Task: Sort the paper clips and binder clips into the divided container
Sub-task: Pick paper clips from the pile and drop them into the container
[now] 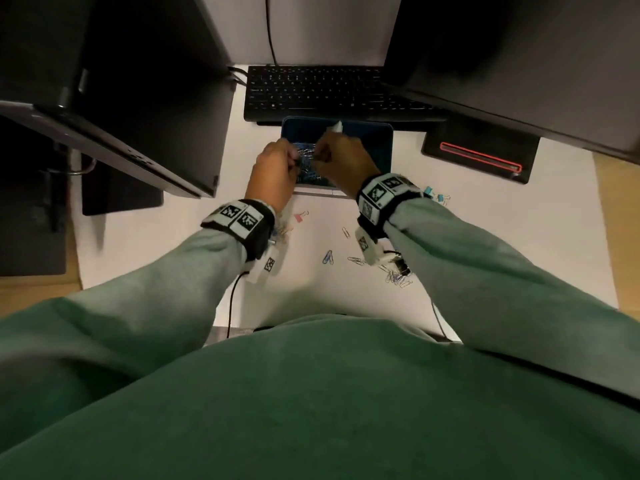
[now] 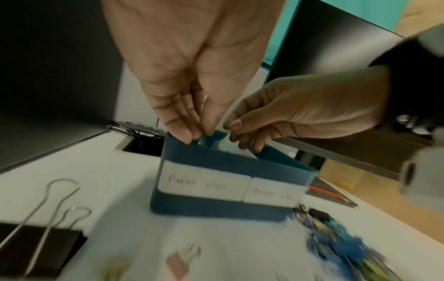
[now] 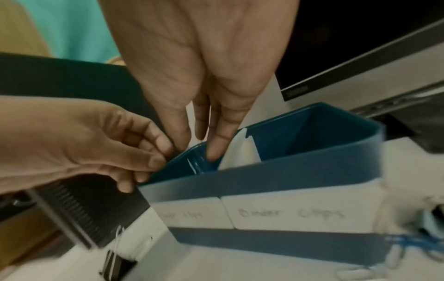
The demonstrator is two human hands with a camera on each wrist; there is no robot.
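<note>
The blue divided container (image 1: 381, 147) stands in front of the keyboard, with a white divider (image 1: 337, 126) and front labels "Paper clips" (image 2: 201, 182) and "Binder clips" (image 3: 293, 213). Both hands hover over its left compartment, where blue and silver paper clips (image 1: 306, 159) lie. My left hand (image 1: 273, 168) pinches thumb against fingertips (image 3: 156, 161) at the rim, seemingly on a small pale paper clip (image 2: 201, 141); blur hides the detail. My right hand (image 1: 343, 161) points loosely spread fingers (image 3: 213, 150) down into that compartment, nothing between them. A shiny clip (image 3: 193, 165) shows below them.
Loose paper clips (image 1: 398, 277) and small binder clips (image 1: 436, 195) are scattered on the white desk near me. A large black binder clip (image 2: 40, 243) and a pink one (image 1: 301, 216) lie by my left wrist. Monitors flank the keyboard (image 1: 329, 91).
</note>
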